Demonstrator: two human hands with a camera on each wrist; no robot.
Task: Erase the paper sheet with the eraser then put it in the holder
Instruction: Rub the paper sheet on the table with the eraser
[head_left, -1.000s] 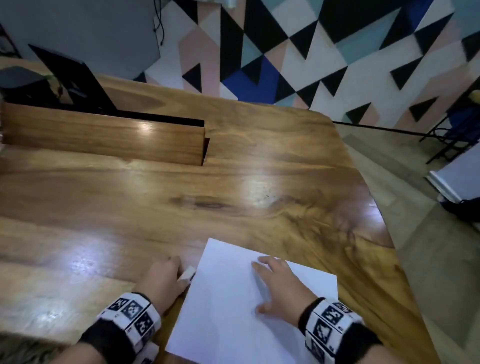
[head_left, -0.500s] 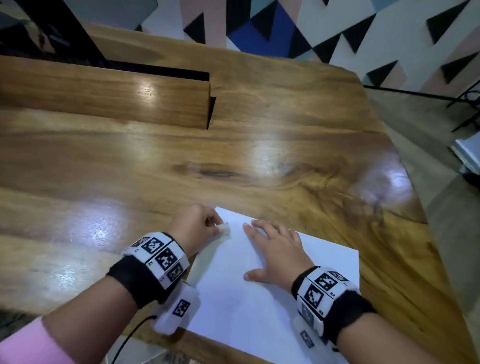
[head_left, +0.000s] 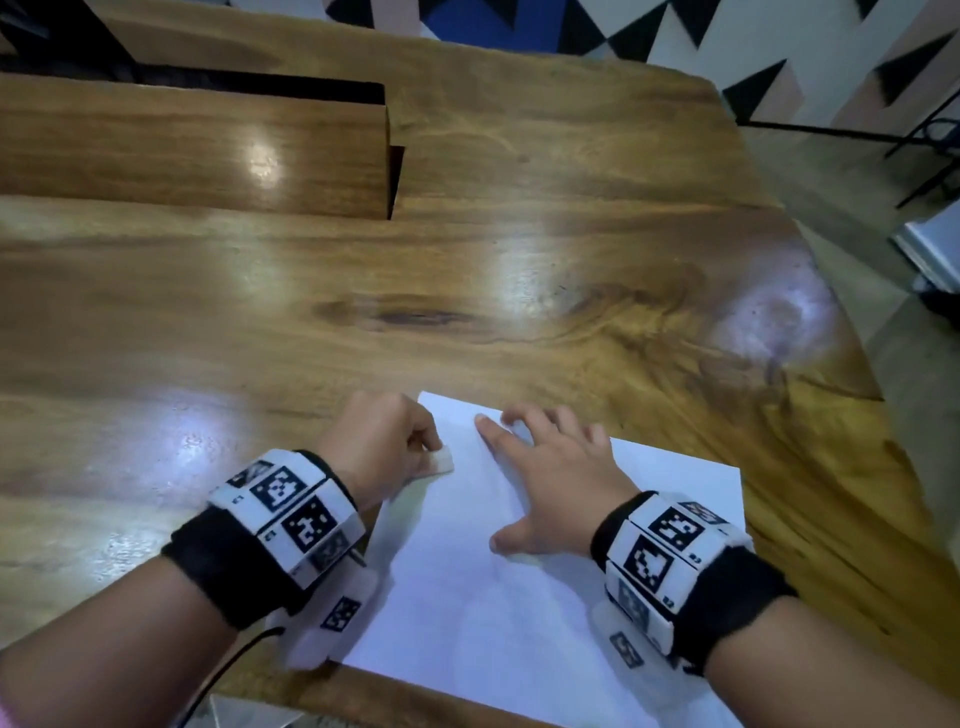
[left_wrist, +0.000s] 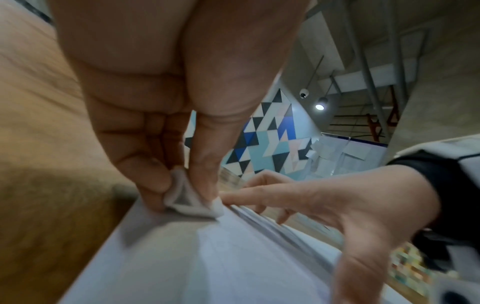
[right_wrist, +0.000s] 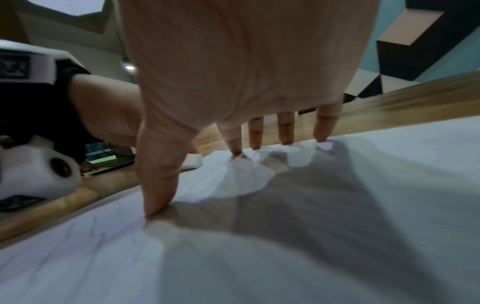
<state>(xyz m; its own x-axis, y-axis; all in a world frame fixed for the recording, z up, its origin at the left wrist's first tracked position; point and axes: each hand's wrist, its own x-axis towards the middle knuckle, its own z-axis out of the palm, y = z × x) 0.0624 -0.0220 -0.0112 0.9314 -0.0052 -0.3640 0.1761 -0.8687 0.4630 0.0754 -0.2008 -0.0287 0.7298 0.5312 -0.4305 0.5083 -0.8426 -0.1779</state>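
A white paper sheet (head_left: 509, 597) lies at the near edge of the wooden table, with faint pencil marks (right_wrist: 98, 232) near its left side. My left hand (head_left: 384, 441) pinches a small white eraser (head_left: 439, 461) between thumb and fingers and holds it down on the sheet's left edge, as the left wrist view shows (left_wrist: 192, 201). My right hand (head_left: 550, 478) lies spread flat on the sheet, its fingertips (right_wrist: 285, 139) and thumb pressing the paper (right_wrist: 337, 226) down. No holder is in view.
The wooden table (head_left: 467, 291) stretches ahead, with a raised wooden block (head_left: 197, 150) at the far left. The table's right edge drops to a grey floor (head_left: 883, 260). A patterned wall (head_left: 727, 47) stands behind.
My left hand took the eraser from beside the sheet and brought it onto the paper's left edge. The right hand stayed flat on the sheet. The head view tilted down.
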